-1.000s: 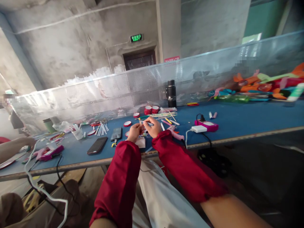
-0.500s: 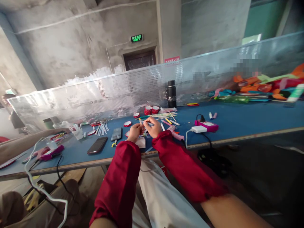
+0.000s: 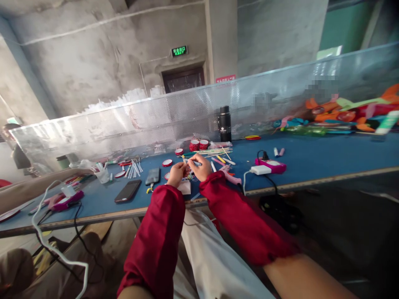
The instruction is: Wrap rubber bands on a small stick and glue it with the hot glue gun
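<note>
My left hand (image 3: 176,174) is closed in a pinch above the blue table, near its front edge. A small pale piece with a yellow tip (image 3: 183,158) sticks up from its fingers; its kind is too small to make out. Right beside it, my right hand (image 3: 202,167) is wrapped round a slim pen-like marker (image 3: 196,163), its tip end toward the left fingers. A white square pad (image 3: 185,187) lies under my hands, with small tangled bits partly hidden behind them. Several coloured markers (image 3: 221,159) and thin wooden sticks (image 3: 212,152) lie just beyond my right hand.
Left of my hands lie a phone (image 3: 127,191) and a dark badge-like card (image 3: 153,176). Red tape rolls (image 3: 194,145) and a black thermos (image 3: 225,123) stand behind. A purple power strip (image 3: 274,166) with cables is at right. A co-worker's arm (image 3: 40,182) reaches in from the left.
My hands hold almost the same pose, fingers close together. At the far left, the co-worker's arm has shifted slightly, showing more of the coloured items beside it.
</note>
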`<act>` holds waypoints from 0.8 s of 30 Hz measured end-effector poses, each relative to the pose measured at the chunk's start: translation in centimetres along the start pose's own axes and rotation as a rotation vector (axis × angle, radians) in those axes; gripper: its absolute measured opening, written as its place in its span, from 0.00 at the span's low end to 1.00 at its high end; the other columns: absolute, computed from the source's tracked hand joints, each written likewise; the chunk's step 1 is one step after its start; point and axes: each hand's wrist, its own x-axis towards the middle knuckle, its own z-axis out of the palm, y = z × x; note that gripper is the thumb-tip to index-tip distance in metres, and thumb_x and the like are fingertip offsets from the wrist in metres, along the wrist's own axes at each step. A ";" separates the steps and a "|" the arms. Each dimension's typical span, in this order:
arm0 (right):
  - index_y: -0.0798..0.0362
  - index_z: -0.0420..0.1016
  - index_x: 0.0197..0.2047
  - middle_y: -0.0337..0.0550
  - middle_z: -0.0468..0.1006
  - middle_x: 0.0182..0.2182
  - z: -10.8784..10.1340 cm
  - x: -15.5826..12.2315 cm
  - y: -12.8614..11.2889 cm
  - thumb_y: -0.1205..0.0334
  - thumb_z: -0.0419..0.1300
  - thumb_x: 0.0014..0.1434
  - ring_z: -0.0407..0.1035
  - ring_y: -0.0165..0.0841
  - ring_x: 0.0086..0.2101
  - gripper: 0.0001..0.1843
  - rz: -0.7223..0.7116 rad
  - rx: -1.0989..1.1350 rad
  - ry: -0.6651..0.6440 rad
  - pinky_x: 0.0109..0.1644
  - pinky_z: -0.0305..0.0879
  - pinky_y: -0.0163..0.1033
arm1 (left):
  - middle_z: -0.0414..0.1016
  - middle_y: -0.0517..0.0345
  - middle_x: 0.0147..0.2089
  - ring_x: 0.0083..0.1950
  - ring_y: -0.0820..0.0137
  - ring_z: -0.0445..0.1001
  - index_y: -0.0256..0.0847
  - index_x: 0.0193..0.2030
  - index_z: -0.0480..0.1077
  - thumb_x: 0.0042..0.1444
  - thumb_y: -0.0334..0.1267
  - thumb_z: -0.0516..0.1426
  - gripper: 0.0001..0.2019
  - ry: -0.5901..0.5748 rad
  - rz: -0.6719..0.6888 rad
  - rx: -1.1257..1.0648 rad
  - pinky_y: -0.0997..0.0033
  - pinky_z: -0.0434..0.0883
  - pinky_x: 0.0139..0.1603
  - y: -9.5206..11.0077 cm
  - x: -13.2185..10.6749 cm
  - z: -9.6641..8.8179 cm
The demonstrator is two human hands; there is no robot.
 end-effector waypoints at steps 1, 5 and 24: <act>0.47 0.70 0.30 0.40 0.78 0.29 0.0 0.0 0.1 0.57 0.57 0.62 0.72 0.36 0.32 0.09 0.000 -0.016 0.005 0.38 0.66 0.39 | 0.73 0.59 0.25 0.22 0.77 0.67 0.36 0.32 0.72 0.56 0.40 0.64 0.10 0.004 -0.003 0.007 0.77 0.63 0.25 0.0 0.0 0.0; 0.47 0.68 0.29 0.40 0.78 0.28 -0.3 0.1 0.1 0.57 0.57 0.61 0.72 0.36 0.32 0.09 0.029 -0.062 0.067 0.39 0.66 0.39 | 0.74 0.58 0.26 0.22 0.77 0.68 0.36 0.33 0.72 0.57 0.39 0.63 0.08 0.016 0.001 0.022 0.78 0.63 0.25 0.1 -0.2 0.1; 0.46 0.66 0.29 0.38 0.76 0.27 -0.1 0.0 -0.5 0.57 0.56 0.62 0.71 0.34 0.32 0.10 0.046 -0.030 0.031 0.38 0.66 0.36 | 0.74 0.58 0.25 0.22 0.77 0.68 0.37 0.31 0.71 0.56 0.42 0.63 0.10 0.003 0.043 0.031 0.78 0.64 0.24 -0.5 0.2 -0.4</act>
